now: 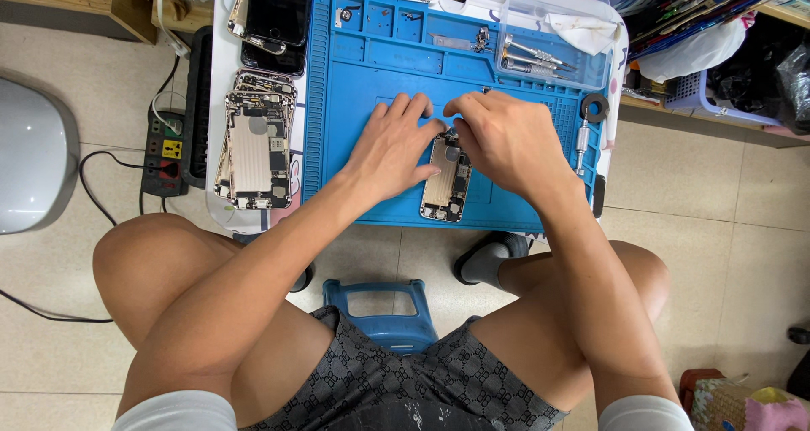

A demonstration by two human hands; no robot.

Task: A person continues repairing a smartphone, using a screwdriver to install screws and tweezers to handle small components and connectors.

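Pale floor tiles surround a low counter (221, 220) topped with a blue repair mat (371, 68), and on the mat's near half, toward 6 o'clock, lies an opened phone body (445, 186) with its metal plate and small parts bare. It looks light, stiff and thin, but delicate inside; its outer edges seem the safest place to hold, away from the exposed boards and connectors. The left hand (390, 148) lies flat with fingers spread, pressing the phone's left edge at 9 o'clock to steady it. The right hand (504, 140) curls over the phone's top end at 12 o'clock, fingertips pinched narrow on something too small to make out. The mat looks rubbery and grippy. At 3 o'clock a screwdriver (581, 140) and a dark ring (595, 107) rest on the mat. At 9 o'clock a stack of stripped phones (253, 152) sits beside the mat, with a power strip (166, 152) further out on the floor. Between the person's knees, a blue stool (380, 309) shows.
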